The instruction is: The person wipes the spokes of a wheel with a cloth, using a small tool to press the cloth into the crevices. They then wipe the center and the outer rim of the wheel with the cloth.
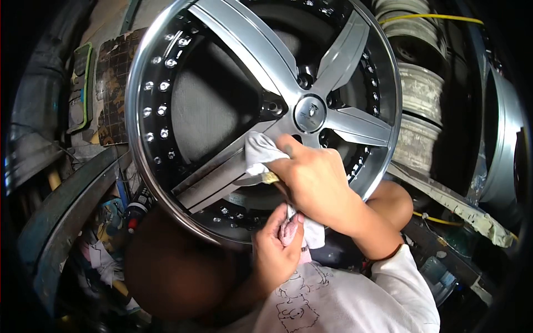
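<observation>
A silver five-spoke car wheel rim (244,39) with a polished lip and a round center cap (309,113) fills the middle of the view, tilted toward me. My right hand (319,177) is closed around a white cloth (261,151), which lies against the lower-left spoke near the hub. Below it, my left hand (277,244) pinches a bunched, pinkish-white end of cloth (288,231) between thumb and fingers. Whether both hands hold one single cloth is partly hidden. A small yellowish patch (270,177) shows beneath my right hand.
Several worn rims (413,94) are stacked at the right, with another silver rim (504,144) beyond. A yellow hose (433,17) crosses above the stack. At the left are a dark bottle with a red tip (136,213) and a curved metal piece (72,205). My knees flank the wheel.
</observation>
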`<state>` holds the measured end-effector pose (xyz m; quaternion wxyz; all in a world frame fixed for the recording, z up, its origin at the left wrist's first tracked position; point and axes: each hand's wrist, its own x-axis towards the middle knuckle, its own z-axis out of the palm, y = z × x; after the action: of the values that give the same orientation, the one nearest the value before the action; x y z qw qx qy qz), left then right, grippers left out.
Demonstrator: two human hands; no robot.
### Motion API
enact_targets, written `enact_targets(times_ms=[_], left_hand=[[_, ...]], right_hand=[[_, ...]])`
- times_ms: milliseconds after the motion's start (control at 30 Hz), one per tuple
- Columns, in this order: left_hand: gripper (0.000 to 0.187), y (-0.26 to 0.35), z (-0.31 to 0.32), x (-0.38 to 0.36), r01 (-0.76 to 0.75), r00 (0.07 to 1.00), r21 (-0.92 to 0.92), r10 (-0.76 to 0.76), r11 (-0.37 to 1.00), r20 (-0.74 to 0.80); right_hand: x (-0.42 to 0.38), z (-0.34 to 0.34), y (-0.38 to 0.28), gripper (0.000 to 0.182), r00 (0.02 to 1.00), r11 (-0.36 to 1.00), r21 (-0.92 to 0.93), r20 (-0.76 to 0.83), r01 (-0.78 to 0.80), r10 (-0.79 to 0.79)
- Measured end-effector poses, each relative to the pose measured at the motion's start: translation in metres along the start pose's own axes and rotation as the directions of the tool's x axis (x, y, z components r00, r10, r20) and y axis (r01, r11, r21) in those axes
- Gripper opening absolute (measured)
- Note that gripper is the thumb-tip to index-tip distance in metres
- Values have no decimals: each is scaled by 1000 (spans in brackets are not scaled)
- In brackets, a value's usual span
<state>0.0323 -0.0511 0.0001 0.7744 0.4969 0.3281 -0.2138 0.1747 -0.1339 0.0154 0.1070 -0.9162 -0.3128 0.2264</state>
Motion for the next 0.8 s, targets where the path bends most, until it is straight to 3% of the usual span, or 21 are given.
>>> enact_targets(times_ms=[133,267,400,533,567,667,700,800], left_hand=[[14,-7,-6,0,-27,984,137,2,990,176],[11,-1,1,3,-19,998,-42,22,999,59],[13,-7,2,1,-47,994,-18,48,999,95],[18,-12,1,2,22,990,-111,-7,994,138],[21,-10,0,1,-26,986,26,22,999,167],[21,-7,10,4,-116,993,-57,115,992,-15],[24,6,6,5,-26,999,31,25,999,32],[26,-6,2,2,26,987,85,-40,996,158]], right_hand=[[-9,1,5,7,1000,999,25,8,26,-26],[0,4,4,10,1000,999,-43,-18,17,-18],[-2,3,9,10,999,999,-3,16,46,-46],[-7,4,9,12,1000,1000,-12,7,1,-1],[-15,9,10,13,1000,1000,-9,17,-10,10],[2,4,13,9,999,1000,6,-47,15,-15],[-2,6,11,9,999,1000,12,-51,0,0],[-12,8,9,7,1000,999,39,-17,-20,21]])
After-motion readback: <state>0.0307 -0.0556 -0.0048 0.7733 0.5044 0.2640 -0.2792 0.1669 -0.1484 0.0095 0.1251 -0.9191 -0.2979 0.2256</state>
